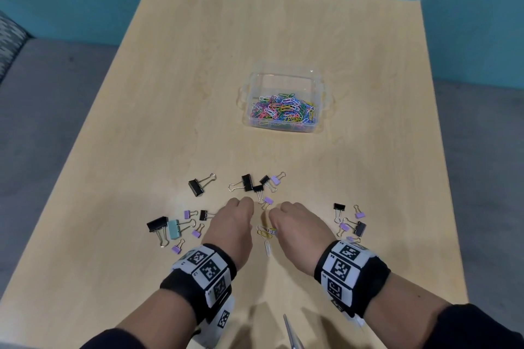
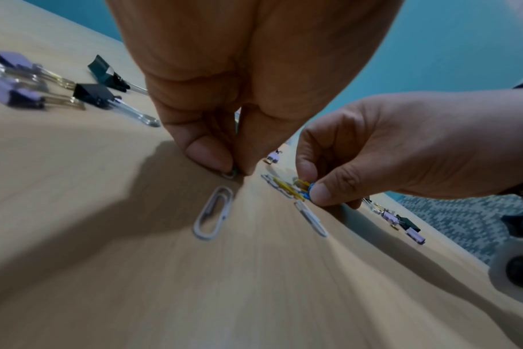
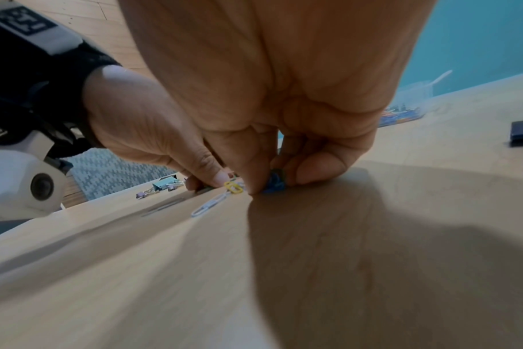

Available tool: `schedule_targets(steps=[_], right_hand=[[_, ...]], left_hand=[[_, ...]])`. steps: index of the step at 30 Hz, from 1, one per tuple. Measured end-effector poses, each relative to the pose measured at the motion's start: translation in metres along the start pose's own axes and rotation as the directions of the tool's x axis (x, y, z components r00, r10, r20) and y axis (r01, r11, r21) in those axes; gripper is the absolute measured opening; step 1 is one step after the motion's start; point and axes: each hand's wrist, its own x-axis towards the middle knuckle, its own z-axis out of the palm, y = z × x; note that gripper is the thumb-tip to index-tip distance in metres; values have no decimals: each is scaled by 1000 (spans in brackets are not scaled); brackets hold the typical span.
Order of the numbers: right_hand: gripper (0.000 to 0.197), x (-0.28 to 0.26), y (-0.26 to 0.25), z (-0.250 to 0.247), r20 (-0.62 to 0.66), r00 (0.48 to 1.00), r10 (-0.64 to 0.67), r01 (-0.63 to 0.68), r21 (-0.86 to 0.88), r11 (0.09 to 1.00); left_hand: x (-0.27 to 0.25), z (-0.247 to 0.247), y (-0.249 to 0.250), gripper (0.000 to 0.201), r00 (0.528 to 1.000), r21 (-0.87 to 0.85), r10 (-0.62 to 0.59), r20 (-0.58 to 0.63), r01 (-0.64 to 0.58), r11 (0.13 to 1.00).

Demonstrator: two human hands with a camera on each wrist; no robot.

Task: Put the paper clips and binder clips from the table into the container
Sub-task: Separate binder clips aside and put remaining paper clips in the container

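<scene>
Blue paper clip (image 2: pixel 307 189) pinched by right hand (image 1: pixel 297 225); left hand (image 1: pixel 234 222) fingers (image 2: pixel 208 153) pinch a greenish clip (image 2: pixel 233 172).

My pale wood-grain table top (image 1: pixel 283 37) looks smooth with a faint sheen. The clear plastic container (image 1: pixel 321 76) is glossy. The black binder clips (image 1: pixel 195 187) have matt painted bodies and shiny silver wire handles; the lilac ones (image 1: pixel 275 180) carry gold-toned wire. The white coated paper clip (image 2: pixel 214 212) looks smooth. My black cloth wristbands (image 1: pixel 374 286) hold matt printed marker tiles.
</scene>
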Motion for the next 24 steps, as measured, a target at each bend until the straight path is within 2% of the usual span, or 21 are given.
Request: schedule_targets(steps=[4,7,10,13,15,16,18,20,22,24], right_hand=[[32,1,3,1,17,1000,-4,4,-3,1000],[18,2,8,-1,46,998,38,-41,55,998],[9,3,19,-12,84,982,169,-186,298,936],[11,10,32,-32,89,962,256,-262,547,795],[14,21,40,-54,32,958,284,-243,616,749],[14,30,44,-68,-18,955,295,-220,623,751],[17,53,52,-99,-123,941,314,-176,615,768],[17,79,60,-126,-205,917,343,-170,579,798],[7,103,63,-147,-258,897,360,-194,501,843],[10,118,62,-161,-293,880,373,-210,464,861]], left_hand=[[-4,1,1,23,1000,87,-2,18,0,996],[-5,1,-2,21,998,105,28,58,-34,994],[-1,-8,-6,18,996,-137,-38,80,49,989],[14,-37,-1,18,989,-498,-107,105,146,855],[34,-62,7,19,993,-604,-73,88,112,789],[47,-75,12,19,998,-610,-51,49,70,789],[77,-99,25,19,998,-580,-30,-46,-3,814],[109,-118,39,18,992,-531,-44,-117,-25,847],[136,-129,53,19,985,-495,-27,-171,-62,867],[153,-133,61,17,980,-485,0,-200,-99,869]])
